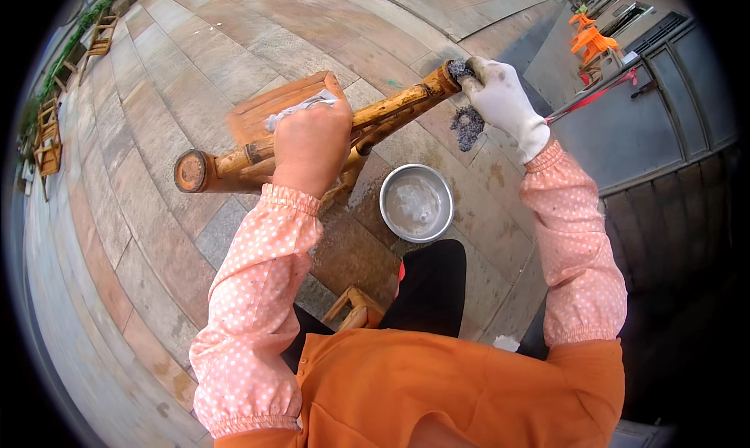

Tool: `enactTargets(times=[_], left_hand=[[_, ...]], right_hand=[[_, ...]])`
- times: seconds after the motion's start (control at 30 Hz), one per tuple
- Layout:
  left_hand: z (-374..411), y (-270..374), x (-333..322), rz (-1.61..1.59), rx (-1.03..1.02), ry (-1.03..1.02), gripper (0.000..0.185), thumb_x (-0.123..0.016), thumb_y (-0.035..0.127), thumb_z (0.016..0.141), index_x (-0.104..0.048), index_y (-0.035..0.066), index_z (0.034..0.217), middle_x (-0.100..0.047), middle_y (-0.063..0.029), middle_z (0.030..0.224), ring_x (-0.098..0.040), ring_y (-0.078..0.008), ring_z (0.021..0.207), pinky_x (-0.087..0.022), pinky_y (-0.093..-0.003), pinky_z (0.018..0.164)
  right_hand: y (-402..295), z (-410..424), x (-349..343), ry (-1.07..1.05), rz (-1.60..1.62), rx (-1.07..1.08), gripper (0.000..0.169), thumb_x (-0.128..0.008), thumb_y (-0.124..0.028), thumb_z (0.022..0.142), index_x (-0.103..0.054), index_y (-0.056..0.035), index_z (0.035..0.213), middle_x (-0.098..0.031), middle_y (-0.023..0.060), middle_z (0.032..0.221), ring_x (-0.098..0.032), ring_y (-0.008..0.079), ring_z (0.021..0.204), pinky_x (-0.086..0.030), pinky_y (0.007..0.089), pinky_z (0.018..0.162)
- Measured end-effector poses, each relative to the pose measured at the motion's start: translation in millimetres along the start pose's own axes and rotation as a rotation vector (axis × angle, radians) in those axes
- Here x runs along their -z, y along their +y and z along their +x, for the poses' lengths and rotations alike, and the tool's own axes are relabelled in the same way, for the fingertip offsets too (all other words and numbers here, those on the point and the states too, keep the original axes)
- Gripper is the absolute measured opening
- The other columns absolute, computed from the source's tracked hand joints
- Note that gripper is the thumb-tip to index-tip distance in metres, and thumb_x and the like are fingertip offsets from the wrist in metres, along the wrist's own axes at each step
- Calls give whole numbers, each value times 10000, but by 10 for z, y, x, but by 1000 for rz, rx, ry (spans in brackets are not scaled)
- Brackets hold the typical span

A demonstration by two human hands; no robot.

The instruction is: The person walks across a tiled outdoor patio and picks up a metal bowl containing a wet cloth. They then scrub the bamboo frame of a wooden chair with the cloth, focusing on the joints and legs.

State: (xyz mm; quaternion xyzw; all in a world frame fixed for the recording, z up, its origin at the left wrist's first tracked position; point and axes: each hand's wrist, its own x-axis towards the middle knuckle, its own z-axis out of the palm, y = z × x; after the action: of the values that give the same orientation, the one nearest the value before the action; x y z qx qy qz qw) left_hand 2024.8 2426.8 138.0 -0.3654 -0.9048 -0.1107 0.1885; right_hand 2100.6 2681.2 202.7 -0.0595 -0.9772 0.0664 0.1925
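A bamboo chair point(398, 105) with a brown wooden panel point(275, 105) is tilted in front of me. My left hand point(313, 140), bare, is closed around its upper rail, with a crumpled whitish cloth or glove point(299, 109) at the knuckles. At the rail's right end, my right hand point(501, 96) in a soiled white glove presses a grey scouring pad point(459, 70) to the bamboo. Just below that glove shows a second grey, ring-like clump of scouring material point(467, 127); what it rests on is unclear. A round metal basin point(417, 203) of cloudy water stands nearer to me.
Stone paving point(181, 225) has wet patches near the basin. A small bamboo seat point(354, 310) is by my legs. Other bamboo chairs point(48, 134) stand far left. Right, a grey metal door point(621, 114) has a red ribbon point(597, 96), with orange plastic stools point(593, 41) beyond.
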Motion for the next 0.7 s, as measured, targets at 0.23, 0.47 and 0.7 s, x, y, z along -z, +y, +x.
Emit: enactTargets(times=[0.23, 0.47, 0.7], left_hand=[[-22, 34, -1, -5, -34, 39, 68, -554, 118, 744, -601, 75, 721, -634, -100, 668, -643, -270, 608, -504, -377, 534], [15, 81, 61, 5, 4, -2, 75, -561, 128, 735, -602, 72, 707, -632, -115, 695, -634, -301, 623, -499, -405, 549], [43, 152, 62, 64, 15, 17, 143, -628, 200, 710, -551, 81, 727, -610, -104, 683, -615, -313, 632, -475, -427, 535]], right_hand=[[137, -52, -184, 193, -46, -12, 210, -564, -142, 779, -582, -28, 955, -616, 184, 877, -592, 352, 848, -477, 411, 746], [350, -520, -164, 293, 273, -278, 223, -599, -149, 779, -603, -1, 946, -625, 215, 916, -602, 360, 878, -468, 401, 755], [1239, -1288, -1244, 257, 307, -573, 287, -589, -186, 796, -607, 20, 995, -633, 226, 919, -623, 335, 881, -472, 369, 746]])
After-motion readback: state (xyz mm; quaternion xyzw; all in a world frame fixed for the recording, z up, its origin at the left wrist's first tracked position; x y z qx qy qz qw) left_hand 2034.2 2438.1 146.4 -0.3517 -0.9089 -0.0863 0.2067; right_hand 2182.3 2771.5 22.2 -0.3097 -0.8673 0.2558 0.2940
